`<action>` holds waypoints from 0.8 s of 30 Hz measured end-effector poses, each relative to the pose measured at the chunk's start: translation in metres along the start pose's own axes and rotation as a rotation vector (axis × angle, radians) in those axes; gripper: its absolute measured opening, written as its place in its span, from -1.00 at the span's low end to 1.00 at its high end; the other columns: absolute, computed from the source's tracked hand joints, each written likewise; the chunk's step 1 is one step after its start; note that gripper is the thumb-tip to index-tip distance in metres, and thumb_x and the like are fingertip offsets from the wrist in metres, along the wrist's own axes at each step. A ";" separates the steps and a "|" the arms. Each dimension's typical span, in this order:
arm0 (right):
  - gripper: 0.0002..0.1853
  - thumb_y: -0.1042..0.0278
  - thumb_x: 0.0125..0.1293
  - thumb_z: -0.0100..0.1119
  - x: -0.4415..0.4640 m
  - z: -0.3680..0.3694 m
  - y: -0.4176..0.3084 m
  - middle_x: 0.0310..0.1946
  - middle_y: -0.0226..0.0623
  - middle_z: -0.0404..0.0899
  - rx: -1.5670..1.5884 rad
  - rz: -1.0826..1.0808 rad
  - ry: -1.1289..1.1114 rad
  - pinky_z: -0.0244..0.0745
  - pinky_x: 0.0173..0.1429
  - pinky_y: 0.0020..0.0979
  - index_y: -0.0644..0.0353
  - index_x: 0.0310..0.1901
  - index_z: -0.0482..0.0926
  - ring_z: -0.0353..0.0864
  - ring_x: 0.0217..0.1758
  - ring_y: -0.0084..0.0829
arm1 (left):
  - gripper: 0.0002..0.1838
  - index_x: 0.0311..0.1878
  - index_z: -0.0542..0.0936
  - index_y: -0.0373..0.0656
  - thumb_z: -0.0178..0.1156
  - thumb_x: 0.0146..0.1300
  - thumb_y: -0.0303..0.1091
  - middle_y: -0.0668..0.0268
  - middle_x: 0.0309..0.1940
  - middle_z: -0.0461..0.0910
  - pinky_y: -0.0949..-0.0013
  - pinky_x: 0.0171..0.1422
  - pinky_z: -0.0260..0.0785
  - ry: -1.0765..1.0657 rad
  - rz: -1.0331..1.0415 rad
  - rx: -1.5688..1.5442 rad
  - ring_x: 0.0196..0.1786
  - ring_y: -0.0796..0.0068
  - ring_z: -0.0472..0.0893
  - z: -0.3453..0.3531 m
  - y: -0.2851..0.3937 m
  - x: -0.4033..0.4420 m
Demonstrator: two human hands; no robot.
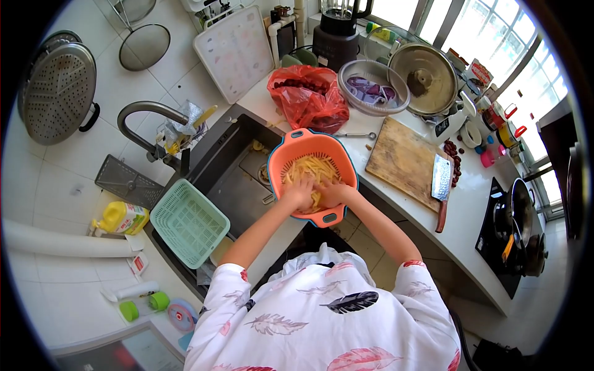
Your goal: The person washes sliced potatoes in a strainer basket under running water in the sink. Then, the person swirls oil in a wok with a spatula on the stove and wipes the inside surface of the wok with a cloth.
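An orange basket with a blue rim [281,148] sits at the front edge of the sink, partly over the counter edge. Inside it lie yellow strips of cut food [312,167]. Both hands are in the basket, side by side on the strips. My left hand [298,193] presses into them on the left, and my right hand [332,193] on the right. The fingertips of both are partly buried in the strips, so whether they grip any is hidden.
Behind the basket are a red plastic bag [309,108] and a bowl [401,99]. A cutting board [402,157] with a cleaver [441,179] lies right. A green basket [189,216] stands left, below the faucet [145,108]. The stove [495,241] is far right.
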State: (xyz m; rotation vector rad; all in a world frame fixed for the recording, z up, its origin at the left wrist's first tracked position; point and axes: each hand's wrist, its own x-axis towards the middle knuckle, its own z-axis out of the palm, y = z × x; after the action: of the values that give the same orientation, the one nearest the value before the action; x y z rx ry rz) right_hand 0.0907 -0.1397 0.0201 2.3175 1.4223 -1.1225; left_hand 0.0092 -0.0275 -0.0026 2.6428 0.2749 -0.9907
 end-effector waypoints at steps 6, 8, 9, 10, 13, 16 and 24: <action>-0.30 0.06 0.03 0.10 0.013 0.011 0.009 0.28 -0.06 -0.10 0.039 -0.050 0.260 -0.03 0.27 -0.05 -0.12 0.24 0.10 -0.02 0.28 0.10 | -0.31 0.23 0.10 -0.15 0.04 0.01 -0.18 0.22 0.31 -0.04 -0.12 0.32 -0.28 0.460 -0.005 0.036 0.35 0.17 -0.05 0.031 -0.010 0.022; -0.32 0.11 0.01 0.12 0.002 0.005 0.003 0.26 -0.06 -0.04 0.090 -0.059 0.275 0.03 0.25 -0.09 -0.08 0.22 0.16 0.02 0.26 0.09 | -0.45 0.12 0.25 -0.19 0.03 0.01 -0.23 0.21 0.18 0.19 -0.06 0.29 -0.15 0.479 0.011 0.125 0.23 0.16 0.18 0.020 0.001 0.005; -0.36 0.17 0.00 0.13 -0.015 0.000 -0.003 0.19 -0.07 0.06 0.062 -0.005 0.283 0.09 0.21 -0.13 -0.04 0.18 0.21 0.10 0.20 0.06 | -0.45 0.12 0.25 -0.19 0.03 0.01 -0.23 0.21 0.18 0.19 -0.06 0.29 -0.15 0.479 0.009 0.124 0.23 0.16 0.18 0.012 0.007 -0.005; -0.39 0.22 -0.02 0.14 -0.024 -0.002 -0.006 0.12 -0.08 0.15 0.036 0.050 0.289 0.16 0.17 -0.16 0.00 0.15 0.26 0.17 0.15 0.02 | -0.51 0.05 0.31 -0.19 0.03 0.01 -0.25 0.20 0.09 0.29 0.00 0.26 -0.08 0.380 -0.022 0.050 0.13 0.15 0.29 0.005 0.012 -0.015; -0.47 0.35 -0.05 0.14 -0.026 0.006 0.014 -0.03 -0.10 0.27 0.030 -0.140 0.534 0.23 0.08 -0.21 0.05 0.06 0.33 0.26 0.02 -0.06 | -0.61 -0.06 0.41 -0.19 0.04 0.00 -0.28 0.20 -0.10 0.42 0.08 0.18 0.05 0.284 -0.001 0.002 -0.07 0.14 0.43 -0.006 0.017 -0.037; -0.60 0.47 -0.08 0.11 -0.030 0.001 0.022 -0.19 -0.09 0.32 0.102 -0.126 0.914 0.26 -0.03 -0.23 0.22 -0.10 0.36 0.27 -0.07 -0.09 | -0.66 -0.12 0.44 -0.18 0.05 -0.01 -0.31 0.18 -0.17 0.46 0.12 0.15 0.10 0.372 0.081 0.078 -0.13 0.13 0.47 -0.016 0.009 -0.048; -0.65 0.35 0.02 0.03 -0.032 -0.002 0.056 -0.31 -0.07 0.42 0.788 0.235 0.763 0.45 -0.49 -0.30 0.34 -0.15 0.32 0.50 -0.44 -0.19 | -0.50 0.14 0.25 -0.19 0.00 0.07 -0.46 0.05 0.12 0.25 0.04 0.27 -0.06 1.316 -0.208 -0.054 0.13 0.15 0.32 0.012 -0.035 -0.034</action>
State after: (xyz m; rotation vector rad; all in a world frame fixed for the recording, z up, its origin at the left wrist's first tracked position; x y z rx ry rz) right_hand 0.1302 -0.1887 0.0322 3.6384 0.8744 -0.8432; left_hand -0.0330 -0.0009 0.0036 2.8045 0.8084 0.8477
